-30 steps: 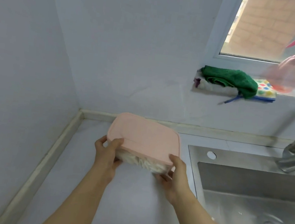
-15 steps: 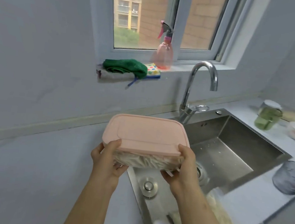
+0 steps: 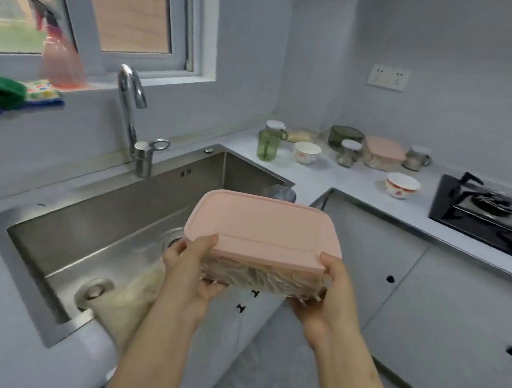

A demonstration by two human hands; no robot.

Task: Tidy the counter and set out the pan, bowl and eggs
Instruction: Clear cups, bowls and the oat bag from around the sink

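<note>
I hold a clear container with a pink lid (image 3: 263,226) in the air, in front of the sink's right end. My left hand (image 3: 190,269) grips its left side, thumb on the lid edge. My right hand (image 3: 331,293) grips its right side the same way. Pale noodle-like contents show through the container wall. On the far counter stand two white bowls with red patterns, one (image 3: 307,152) near the corner and one (image 3: 402,185) closer to the stove. No pan or eggs are in view.
A steel sink (image 3: 110,225) with a tall faucet (image 3: 130,109) lies to the left. A green jar (image 3: 268,144), a dark green bowl (image 3: 345,137), small jars, and a second pink-lidded container (image 3: 382,154) crowd the far corner. A black gas stove (image 3: 491,214) sits at right. White cabinets run below.
I have carried the pink-lidded container from the left counter corner rightward across the sink; my view has turned right, bringing the far counter and stove into sight.
</note>
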